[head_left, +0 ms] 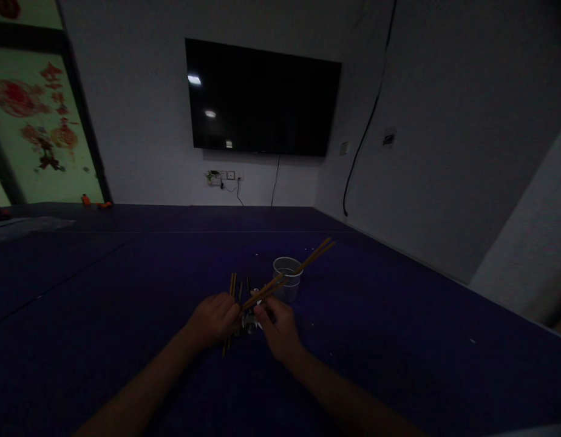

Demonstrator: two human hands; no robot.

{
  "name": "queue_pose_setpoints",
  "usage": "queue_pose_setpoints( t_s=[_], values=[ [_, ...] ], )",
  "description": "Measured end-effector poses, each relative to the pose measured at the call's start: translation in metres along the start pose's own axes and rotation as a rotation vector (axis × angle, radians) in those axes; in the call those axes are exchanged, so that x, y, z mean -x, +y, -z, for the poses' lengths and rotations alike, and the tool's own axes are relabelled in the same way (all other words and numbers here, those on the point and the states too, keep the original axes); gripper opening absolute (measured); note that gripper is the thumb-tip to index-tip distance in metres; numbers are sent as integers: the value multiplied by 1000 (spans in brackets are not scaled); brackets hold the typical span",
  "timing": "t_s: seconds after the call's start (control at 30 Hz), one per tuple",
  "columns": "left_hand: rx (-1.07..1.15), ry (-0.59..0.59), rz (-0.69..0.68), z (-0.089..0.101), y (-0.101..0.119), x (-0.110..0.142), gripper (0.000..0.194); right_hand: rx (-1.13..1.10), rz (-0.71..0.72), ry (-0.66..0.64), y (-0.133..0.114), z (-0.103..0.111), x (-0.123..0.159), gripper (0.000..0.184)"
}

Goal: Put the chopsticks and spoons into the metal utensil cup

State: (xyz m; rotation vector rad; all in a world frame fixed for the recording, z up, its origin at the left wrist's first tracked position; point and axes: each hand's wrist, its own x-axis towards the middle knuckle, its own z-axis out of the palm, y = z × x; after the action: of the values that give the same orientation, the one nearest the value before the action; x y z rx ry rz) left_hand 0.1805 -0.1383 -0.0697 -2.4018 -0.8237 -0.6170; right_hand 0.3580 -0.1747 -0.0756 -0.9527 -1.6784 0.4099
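A few wooden chopsticks [310, 257] slant up and to the right in front of me, their far ends passing over a light-coloured metal-looking cup [289, 291]. My left hand [215, 320] is closed round their near ends. Further along, my right hand [279, 328] pinches them between thumb and fingers. Another pair of chopsticks [232, 284] lies on the purple surface, partly under my left hand. Between and beyond my hands are several dark, slender handles [241, 290] and shiny metal pieces [250, 325], possibly spoons; my hands partly cover them.
Small white specks are scattered on the purple surface [376, 364]. Clear plastic sheeting [30, 226] and small orange objects [85, 199] lie at the far left. A black television [266, 103] hangs on the wall, and a dark cable [369, 124] runs down the right wall.
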Motion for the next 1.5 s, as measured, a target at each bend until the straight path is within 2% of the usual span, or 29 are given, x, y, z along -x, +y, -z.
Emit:
queue_pose_setpoints(
  t_s=[0.2,0.33,0.43,0.57,0.67,0.7,0.77,0.83,1.0,1.3,1.4,1.5],
  values=[
    [68,10,-33,0,7,0,31,-196,-119,43,0,-5,-1,37],
    [128,31,37,2,2,4,40,-277,-135,133,-4,-3,1,38],
    [194,16,204,0,-4,8,46,-163,-19,287,-11,9,-1,39],
    [256,-77,360,-6,-7,7,45,1,177,633,-13,37,-14,44],
    [274,-192,434,-8,-6,4,43,185,182,786,-8,60,-28,49],
    [277,-223,451,-8,-5,3,42,260,160,800,-6,67,-33,50],
    [285,-268,473,-7,-4,1,41,360,67,793,-1,79,-40,52],
    [303,-296,480,-6,-3,-1,41,444,-40,719,4,85,-46,55],
    [319,-320,479,-4,-2,-2,44,511,-203,545,19,87,-55,58],
    [337,-308,471,-5,-3,-3,48,592,-302,367,37,79,-62,50],
    [331,-328,474,-4,-2,-3,48,545,-300,378,40,77,-60,47],
    [318,-350,488,-4,-2,-4,46,382,-252,434,46,72,-55,43]
  ],
)
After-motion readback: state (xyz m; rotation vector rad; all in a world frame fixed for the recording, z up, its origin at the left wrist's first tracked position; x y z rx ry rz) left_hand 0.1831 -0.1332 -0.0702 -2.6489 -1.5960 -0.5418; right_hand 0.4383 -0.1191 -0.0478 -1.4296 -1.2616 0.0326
